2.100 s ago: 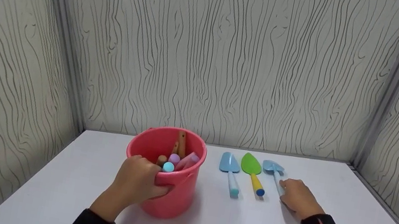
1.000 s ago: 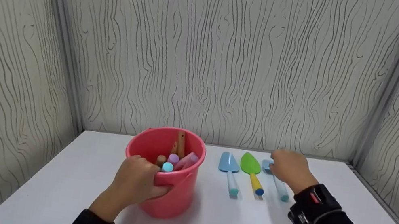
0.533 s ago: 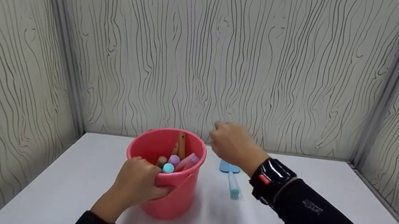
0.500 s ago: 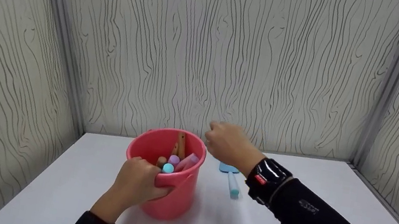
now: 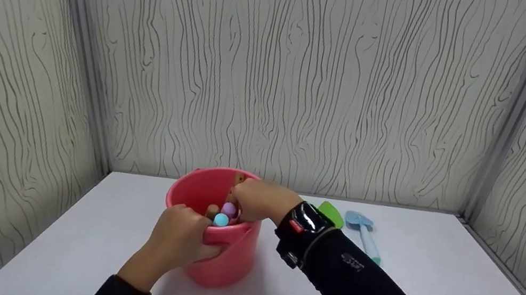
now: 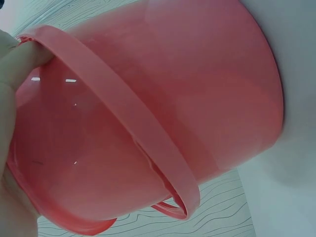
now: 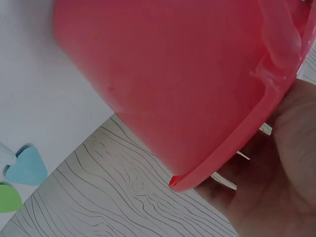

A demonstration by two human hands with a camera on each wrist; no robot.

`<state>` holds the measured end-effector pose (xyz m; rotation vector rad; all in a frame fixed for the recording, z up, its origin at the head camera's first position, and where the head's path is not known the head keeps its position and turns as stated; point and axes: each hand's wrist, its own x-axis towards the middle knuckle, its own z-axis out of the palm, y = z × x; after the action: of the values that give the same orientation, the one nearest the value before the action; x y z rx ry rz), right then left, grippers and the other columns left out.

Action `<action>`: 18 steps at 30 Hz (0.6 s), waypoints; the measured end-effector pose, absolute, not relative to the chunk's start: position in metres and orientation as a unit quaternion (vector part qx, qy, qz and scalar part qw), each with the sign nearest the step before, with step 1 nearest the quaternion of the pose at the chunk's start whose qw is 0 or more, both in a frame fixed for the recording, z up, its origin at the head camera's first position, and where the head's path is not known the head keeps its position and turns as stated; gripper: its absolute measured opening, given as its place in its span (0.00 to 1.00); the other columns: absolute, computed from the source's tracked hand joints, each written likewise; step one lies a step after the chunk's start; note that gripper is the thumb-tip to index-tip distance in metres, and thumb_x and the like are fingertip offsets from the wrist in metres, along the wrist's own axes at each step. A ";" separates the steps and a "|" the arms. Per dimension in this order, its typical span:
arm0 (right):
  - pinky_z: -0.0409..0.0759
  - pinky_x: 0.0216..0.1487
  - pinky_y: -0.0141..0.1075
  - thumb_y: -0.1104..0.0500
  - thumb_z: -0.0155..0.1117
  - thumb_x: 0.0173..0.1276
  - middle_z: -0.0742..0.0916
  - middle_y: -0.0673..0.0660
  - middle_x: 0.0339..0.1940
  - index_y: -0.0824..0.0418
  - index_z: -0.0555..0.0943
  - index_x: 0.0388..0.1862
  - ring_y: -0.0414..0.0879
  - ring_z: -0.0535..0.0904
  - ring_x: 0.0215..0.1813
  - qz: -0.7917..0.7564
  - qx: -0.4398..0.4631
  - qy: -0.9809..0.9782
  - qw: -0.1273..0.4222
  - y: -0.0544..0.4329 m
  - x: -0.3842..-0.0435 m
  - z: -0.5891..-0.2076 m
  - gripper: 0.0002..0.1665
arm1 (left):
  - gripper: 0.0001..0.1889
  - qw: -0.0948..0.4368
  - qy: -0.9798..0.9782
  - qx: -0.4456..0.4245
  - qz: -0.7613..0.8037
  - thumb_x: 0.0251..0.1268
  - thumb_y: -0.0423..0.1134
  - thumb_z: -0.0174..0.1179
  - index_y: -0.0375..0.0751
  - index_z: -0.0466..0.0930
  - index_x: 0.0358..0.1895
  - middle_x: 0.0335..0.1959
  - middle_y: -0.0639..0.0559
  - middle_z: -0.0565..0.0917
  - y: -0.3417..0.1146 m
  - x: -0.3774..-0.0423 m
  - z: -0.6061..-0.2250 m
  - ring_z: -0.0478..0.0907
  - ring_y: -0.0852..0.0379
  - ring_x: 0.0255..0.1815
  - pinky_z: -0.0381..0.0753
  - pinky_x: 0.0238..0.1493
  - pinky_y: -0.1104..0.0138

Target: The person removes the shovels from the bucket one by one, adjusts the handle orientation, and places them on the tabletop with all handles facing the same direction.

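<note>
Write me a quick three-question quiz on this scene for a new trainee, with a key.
1. Where does the left hand grip the pink bucket? A) at its base; B) at its rim; C) halfway down its side.
2. True or false: the green blade lies outside the bucket, on the white table.
3. In the right wrist view, what hides the fingertips of the right hand?

Key: 1. B. 2. True. 3. The bucket.
</note>
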<state>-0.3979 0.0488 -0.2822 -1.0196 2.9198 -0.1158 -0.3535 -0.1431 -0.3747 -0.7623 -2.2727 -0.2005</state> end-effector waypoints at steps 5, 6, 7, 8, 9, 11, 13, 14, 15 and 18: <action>0.73 0.33 0.36 0.59 0.64 0.77 0.78 0.49 0.22 0.53 0.82 0.28 0.44 0.73 0.30 -0.001 -0.241 0.969 0.051 0.031 -0.394 -0.280 0.13 | 0.22 0.356 -0.885 -0.288 -0.086 0.45 0.51 0.85 0.48 0.77 0.17 0.11 0.59 0.73 -0.146 -0.351 -0.373 0.63 0.65 0.16 0.74 0.25 0.70; 0.72 0.33 0.36 0.56 0.63 0.78 0.77 0.49 0.22 0.53 0.81 0.27 0.45 0.73 0.30 -0.010 -0.216 0.975 0.055 0.030 -0.393 -0.281 0.14 | 0.22 0.352 -0.887 -0.286 -0.087 0.45 0.51 0.85 0.48 0.78 0.18 0.12 0.59 0.73 -0.146 -0.352 -0.373 0.64 0.65 0.16 0.74 0.26 0.70; 0.72 0.32 0.37 0.55 0.61 0.78 0.77 0.50 0.22 0.53 0.81 0.29 0.46 0.74 0.30 -0.038 -0.186 0.980 0.066 0.029 -0.393 -0.283 0.14 | 0.22 0.350 -0.888 -0.286 -0.088 0.45 0.51 0.85 0.48 0.78 0.18 0.12 0.60 0.73 -0.145 -0.351 -0.373 0.64 0.65 0.16 0.74 0.26 0.69; 0.72 0.32 0.37 0.52 0.59 0.79 0.78 0.51 0.23 0.54 0.81 0.30 0.46 0.74 0.31 -0.076 -0.155 0.982 0.075 0.030 -0.393 -0.284 0.15 | 0.22 0.347 -0.889 -0.285 -0.088 0.45 0.51 0.85 0.48 0.78 0.18 0.12 0.60 0.73 -0.144 -0.352 -0.372 0.64 0.65 0.16 0.74 0.26 0.69; 0.72 0.33 0.38 0.50 0.59 0.78 0.78 0.51 0.25 0.54 0.81 0.30 0.47 0.75 0.33 -0.119 -0.124 0.982 0.084 0.032 -0.393 -0.286 0.15 | 0.21 0.345 -0.890 -0.285 -0.087 0.46 0.51 0.84 0.48 0.78 0.18 0.12 0.60 0.73 -0.144 -0.352 -0.372 0.64 0.65 0.16 0.75 0.26 0.69; 0.76 0.38 0.39 0.48 0.60 0.77 0.82 0.52 0.29 0.53 0.83 0.33 0.49 0.77 0.38 -0.214 -0.082 0.968 0.104 0.035 -0.393 -0.289 0.14 | 0.21 0.343 -0.890 -0.287 -0.085 0.46 0.51 0.84 0.48 0.79 0.18 0.12 0.60 0.73 -0.143 -0.352 -0.372 0.64 0.65 0.16 0.75 0.27 0.69; 0.80 0.42 0.41 0.49 0.66 0.74 0.85 0.54 0.35 0.52 0.85 0.38 0.51 0.79 0.45 -0.312 -0.047 0.941 0.125 0.037 -0.393 -0.291 0.09 | 0.21 0.344 -0.890 -0.288 -0.085 0.46 0.51 0.84 0.48 0.79 0.18 0.12 0.60 0.73 -0.142 -0.352 -0.372 0.64 0.65 0.16 0.76 0.27 0.69; 0.82 0.45 0.43 0.49 0.69 0.72 0.85 0.54 0.38 0.52 0.85 0.40 0.53 0.79 0.48 -0.334 -0.041 0.933 0.130 0.038 -0.394 -0.291 0.08 | 0.21 0.344 -0.889 -0.288 -0.085 0.46 0.51 0.84 0.48 0.79 0.18 0.12 0.60 0.73 -0.142 -0.352 -0.372 0.64 0.65 0.16 0.76 0.27 0.69; 0.83 0.47 0.44 0.51 0.72 0.70 0.86 0.54 0.39 0.52 0.86 0.42 0.53 0.79 0.50 -0.350 -0.038 0.926 0.138 0.039 -0.394 -0.291 0.08 | 0.21 0.345 -0.889 -0.288 -0.086 0.46 0.51 0.84 0.48 0.78 0.18 0.12 0.60 0.73 -0.142 -0.351 -0.372 0.64 0.65 0.16 0.76 0.27 0.69; 0.85 0.47 0.44 0.51 0.79 0.65 0.86 0.55 0.42 0.51 0.85 0.44 0.54 0.79 0.51 -0.359 -0.025 0.921 0.150 0.038 -0.396 -0.290 0.14 | 0.21 0.346 -0.888 -0.289 -0.088 0.45 0.50 0.84 0.48 0.78 0.18 0.12 0.60 0.73 -0.143 -0.351 -0.372 0.65 0.65 0.16 0.76 0.27 0.69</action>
<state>-0.3964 0.0384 -0.2896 -0.0705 2.6451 -1.0312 -0.3507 -0.1431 -0.3716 -0.7490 -2.3051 -0.2292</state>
